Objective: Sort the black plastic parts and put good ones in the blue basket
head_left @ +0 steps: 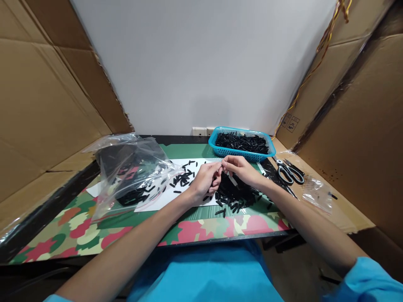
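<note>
My left hand point(207, 180) and my right hand point(239, 168) meet fingertip to fingertip above the table. Both have their fingers pinched together; whatever lies between them is too small to make out. Beneath and beside my right hand is a loose pile of small black pieces point(234, 197). More black pieces point(182, 179) are scattered over a white sheet point(170, 202) to the left of my left hand. A clear zip bag point(132, 176) with black pieces inside lies at the left of the sheet.
Behind my hands a blue basket point(242, 153) holds many black pieces. Scissors point(290, 173) lie on cardboard at the right, near a small clear bag point(317, 195). Cardboard walls point(355, 126) stand on both sides, and a wire point(307, 79) hangs at the right.
</note>
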`<state>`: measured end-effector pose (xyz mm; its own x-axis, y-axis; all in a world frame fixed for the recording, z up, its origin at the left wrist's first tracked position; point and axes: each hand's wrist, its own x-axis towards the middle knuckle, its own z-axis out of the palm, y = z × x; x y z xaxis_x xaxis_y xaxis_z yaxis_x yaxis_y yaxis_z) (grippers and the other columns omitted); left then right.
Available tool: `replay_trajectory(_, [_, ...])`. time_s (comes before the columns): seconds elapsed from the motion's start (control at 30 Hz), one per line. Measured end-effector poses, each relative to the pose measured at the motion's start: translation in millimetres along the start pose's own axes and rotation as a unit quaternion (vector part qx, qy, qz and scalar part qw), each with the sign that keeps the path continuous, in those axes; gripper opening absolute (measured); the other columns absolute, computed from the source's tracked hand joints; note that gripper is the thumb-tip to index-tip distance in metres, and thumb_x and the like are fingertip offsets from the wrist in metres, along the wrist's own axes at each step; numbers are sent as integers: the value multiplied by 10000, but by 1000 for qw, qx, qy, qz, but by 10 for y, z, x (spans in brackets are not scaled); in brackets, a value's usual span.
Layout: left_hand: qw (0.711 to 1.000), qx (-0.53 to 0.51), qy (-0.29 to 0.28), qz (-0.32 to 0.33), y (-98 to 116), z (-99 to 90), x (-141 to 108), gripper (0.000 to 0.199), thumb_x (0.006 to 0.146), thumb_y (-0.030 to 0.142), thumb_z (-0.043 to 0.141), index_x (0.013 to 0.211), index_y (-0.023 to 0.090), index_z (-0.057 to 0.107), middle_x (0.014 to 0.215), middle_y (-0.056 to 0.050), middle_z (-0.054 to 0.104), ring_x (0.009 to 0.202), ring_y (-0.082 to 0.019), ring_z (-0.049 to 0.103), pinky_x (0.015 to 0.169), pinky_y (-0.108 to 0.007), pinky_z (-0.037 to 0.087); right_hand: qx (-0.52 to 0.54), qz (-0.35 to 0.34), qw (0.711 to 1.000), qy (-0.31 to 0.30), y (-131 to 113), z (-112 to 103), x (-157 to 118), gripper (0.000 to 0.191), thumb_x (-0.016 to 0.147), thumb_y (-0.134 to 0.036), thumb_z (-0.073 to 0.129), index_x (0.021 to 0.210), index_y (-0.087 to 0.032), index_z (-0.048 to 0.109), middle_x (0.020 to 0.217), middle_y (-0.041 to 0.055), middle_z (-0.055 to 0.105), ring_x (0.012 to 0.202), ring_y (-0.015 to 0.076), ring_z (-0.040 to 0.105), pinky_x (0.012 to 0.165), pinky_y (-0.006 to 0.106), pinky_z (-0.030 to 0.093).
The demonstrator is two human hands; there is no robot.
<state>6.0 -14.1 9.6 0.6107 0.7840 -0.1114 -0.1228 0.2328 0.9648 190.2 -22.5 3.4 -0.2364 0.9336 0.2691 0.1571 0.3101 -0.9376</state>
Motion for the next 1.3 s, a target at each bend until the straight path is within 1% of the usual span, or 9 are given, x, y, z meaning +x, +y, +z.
replay_trajectory(0.1, [1000,4,7,7,1,-3,-10,371,980,535,593,797,223,507,488,95,419,307,-45,285,324,-146,193,-4,-11,1000,8,-21,6,-8,494,912,-678,698,848,-190,651,738,-11,616,644,133,529,602,262,430])
replay_trajectory(0.23, [1000,12,15,10,-6,-7,-12,323,971,504,594,826,223,526,485,97,430,308,-50,289,327,-148,176,-18,-21,999,17,-29,4,-12,484,913,-661,698,847,-182,661,744,-3,628,653,140,539,605,265,428])
replay_trajectory(0.47, [999,25,19,13,-4,-4,-20,359,964,531,609,811,231,484,500,102,414,320,-49,295,333,-147,160,-89,-58,994,18,-26,-33,-13,457,1002,-580,616,832,-164,703,762,31,689,701,167,584,643,282,453])
replay_trajectory(0.67, [997,53,26,42,-29,-37,-9,407,975,577,602,797,235,472,509,104,400,335,-48,266,345,-151,159,-190,-134,973,21,-103,-46,-75,356,1049,-480,608,907,-186,750,899,71,733,800,203,618,721,312,447])
replay_trajectory(0.8, [992,93,35,75,-53,-49,-1,432,978,609,603,792,236,490,495,109,381,348,-54,231,360,-173,174,-233,-170,958,4,-105,-78,-83,344,1079,-438,562,934,-193,755,870,61,694,761,193,598,703,307,431])
replay_trajectory(0.9, [985,136,41,95,-46,-53,-12,462,970,612,629,747,231,493,489,91,398,362,-70,273,379,-203,198,-256,-186,948,-21,-103,-111,-79,313,1075,-384,561,939,-198,772,819,43,666,708,177,567,674,300,405])
replay_trajectory(1.1, [970,203,50,126,-3,-61,-51,421,971,475,676,679,223,508,508,48,461,442,-113,371,442,-248,253,-270,-199,941,-41,-112,-92,-95,314,1009,-277,590,751,-196,749,704,16,590,596,143,479,609,295,360])
replay_trajectory(1.2, [966,214,47,133,-10,-51,-56,429,987,477,651,674,221,510,516,42,461,458,-116,369,460,-252,267,-265,-199,943,-16,-105,-59,-105,301,958,-241,611,675,-196,701,659,0,549,575,135,449,587,291,342])
replay_trajectory(1.3, [967,209,50,136,-32,-39,-45,456,999,542,608,690,223,503,522,49,441,444,-109,348,453,-246,260,-251,-193,949,16,-109,-45,-107,263,940,-248,625,690,-199,690,651,-7,551,591,139,467,599,285,364])
